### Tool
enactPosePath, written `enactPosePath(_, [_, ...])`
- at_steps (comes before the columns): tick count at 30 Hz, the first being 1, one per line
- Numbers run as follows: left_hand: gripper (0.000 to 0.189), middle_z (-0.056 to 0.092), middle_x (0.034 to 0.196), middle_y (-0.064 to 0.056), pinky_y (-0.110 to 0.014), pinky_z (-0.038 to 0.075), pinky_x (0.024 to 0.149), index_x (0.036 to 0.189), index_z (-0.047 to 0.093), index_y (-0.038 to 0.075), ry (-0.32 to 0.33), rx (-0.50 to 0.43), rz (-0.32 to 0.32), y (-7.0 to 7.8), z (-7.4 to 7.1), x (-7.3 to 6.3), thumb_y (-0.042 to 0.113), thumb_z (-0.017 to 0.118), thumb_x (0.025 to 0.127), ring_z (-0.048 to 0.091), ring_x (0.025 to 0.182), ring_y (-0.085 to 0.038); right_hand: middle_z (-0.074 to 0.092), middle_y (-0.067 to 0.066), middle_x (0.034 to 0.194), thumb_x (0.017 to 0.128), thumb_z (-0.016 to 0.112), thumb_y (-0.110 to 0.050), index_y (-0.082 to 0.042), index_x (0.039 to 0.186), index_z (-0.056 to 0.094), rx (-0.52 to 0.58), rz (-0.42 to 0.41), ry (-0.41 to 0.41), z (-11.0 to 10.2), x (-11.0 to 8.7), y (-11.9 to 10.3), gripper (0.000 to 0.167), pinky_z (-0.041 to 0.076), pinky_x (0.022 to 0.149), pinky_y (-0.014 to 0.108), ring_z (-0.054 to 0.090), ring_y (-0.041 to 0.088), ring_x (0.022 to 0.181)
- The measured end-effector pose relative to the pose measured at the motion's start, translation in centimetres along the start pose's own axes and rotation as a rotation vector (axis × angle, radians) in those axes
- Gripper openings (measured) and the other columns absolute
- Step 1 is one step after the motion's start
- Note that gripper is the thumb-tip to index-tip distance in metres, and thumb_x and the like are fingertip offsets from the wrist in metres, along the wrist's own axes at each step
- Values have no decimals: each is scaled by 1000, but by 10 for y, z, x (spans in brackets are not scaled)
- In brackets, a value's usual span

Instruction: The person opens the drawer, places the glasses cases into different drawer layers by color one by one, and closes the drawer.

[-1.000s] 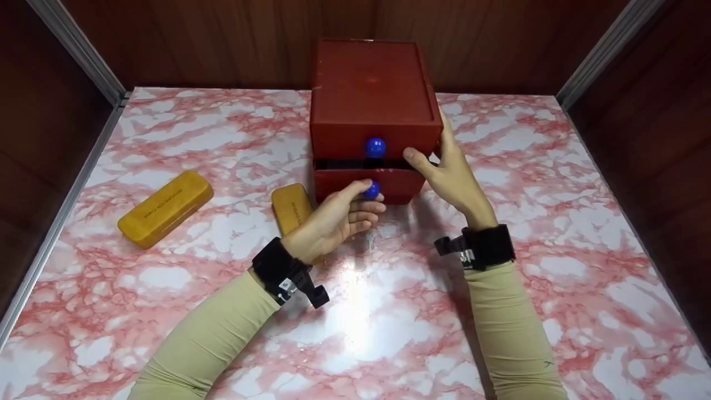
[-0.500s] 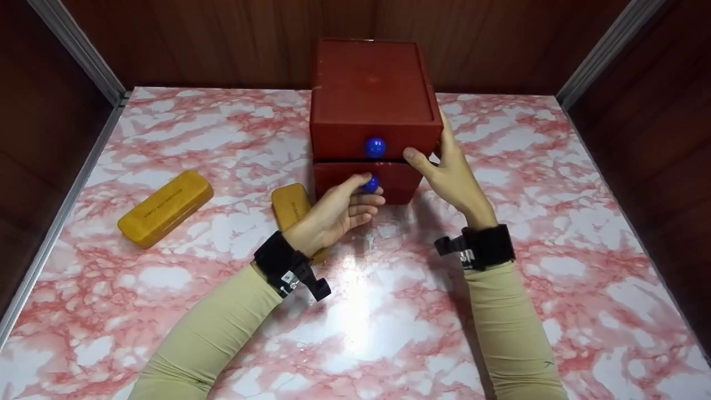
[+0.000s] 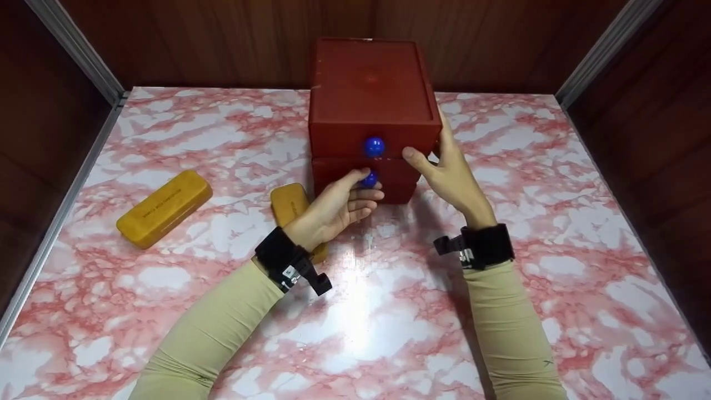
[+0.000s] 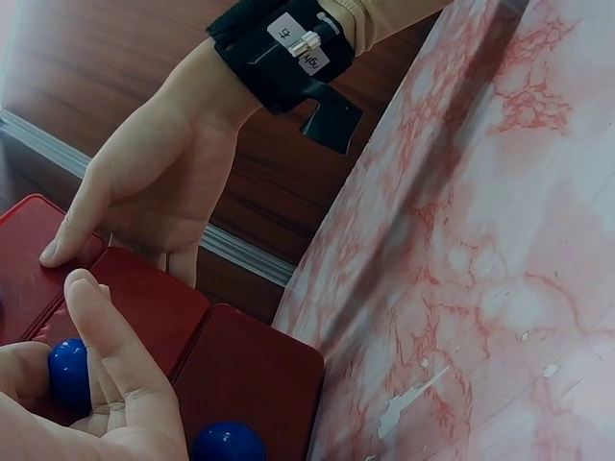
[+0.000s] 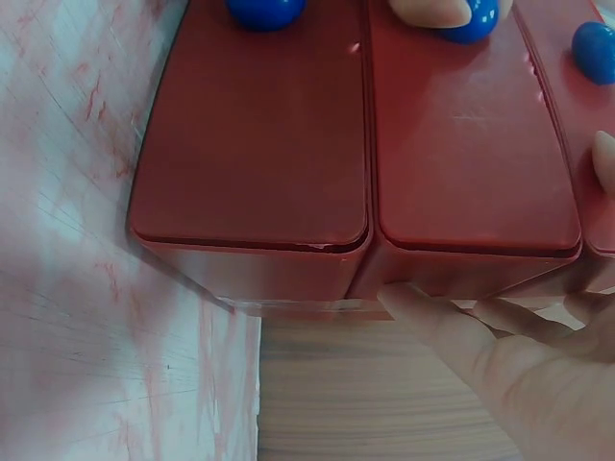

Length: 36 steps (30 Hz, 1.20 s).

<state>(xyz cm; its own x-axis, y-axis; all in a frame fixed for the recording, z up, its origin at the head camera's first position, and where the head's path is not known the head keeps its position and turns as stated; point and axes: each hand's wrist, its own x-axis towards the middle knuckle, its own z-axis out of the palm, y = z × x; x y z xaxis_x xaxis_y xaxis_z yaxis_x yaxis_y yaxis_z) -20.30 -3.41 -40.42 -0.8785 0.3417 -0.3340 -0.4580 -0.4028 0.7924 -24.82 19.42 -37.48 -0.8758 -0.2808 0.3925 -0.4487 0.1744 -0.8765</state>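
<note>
A red drawer cabinet (image 3: pixel 369 83) with three stacked drawers and round blue knobs stands at the back of the table. My left hand (image 3: pixel 332 211) pinches the blue knob (image 4: pixel 67 373) of the middle drawer (image 5: pixel 471 144) between thumb and fingers. That drawer's front sits about level with the others. My right hand (image 3: pixel 456 175) braces the cabinet's right side, its thumb on the top drawer front and its extended fingers along the side wall. The bottom drawer (image 5: pixel 255 144) is closed, its knob (image 4: pixel 229 442) free of any hand.
One mustard-yellow eyeglass case (image 3: pixel 165 209) lies slanted at the left. Another matching case (image 3: pixel 290 204) lies beside the cabinet, partly hidden under my left hand. Dark wood-look panels (image 3: pixel 222 44) enclose the back and sides of the marbled table (image 3: pixel 389 333).
The middle drawer has slid back into the cabinet, and the dark gap above it has closed. My left hand moved slightly away from me with the knob; the right hand stayed put.
</note>
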Motion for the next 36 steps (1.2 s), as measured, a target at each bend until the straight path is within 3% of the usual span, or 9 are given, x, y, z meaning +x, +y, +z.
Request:
enactPosePath(15, [36, 74, 85, -5, -19, 58, 64, 110, 72, 2, -2, 13, -1, 1, -3, 2, 35, 56, 112, 69, 65, -12, 55, 8, 150, 100, 76, -22, -24, 166, 30, -1, 37, 0, 0, -1, -1, 80, 43, 115, 52, 55, 28, 137])
enactPosePath(22, [42, 70, 78, -2, -19, 58, 62, 117, 73, 0, -19, 21, -17, -1, -5, 1, 38, 55, 112, 69, 64, -11, 54, 4, 151, 100, 76, -21, -24, 166, 32, -10, -12, -8, -2, -1, 3, 79, 45, 113, 51, 57, 25, 135])
enactPosePath(30, [55, 68, 75, -1, -21, 58, 63, 131, 67, -3, -18, 60, -20, -5, -4, -8, 47, 55, 111, 68, 64, -12, 39, 2, 164, 95, 82, -17, -33, 171, 17, 72, 67, -54, -6, -1, 8, 101, 54, 106, 55, 50, 31, 143])
enactPosePath(36, [53, 66, 76, 0, -21, 58, 63, 134, 61, -3, 2, 47, -31, -12, -1, -16, 43, 59, 110, 67, 63, -11, 37, 6, 166, 92, 84, -13, -29, 172, 10, 92, 108, -50, -8, -2, 6, 110, 53, 107, 56, 50, 36, 142])
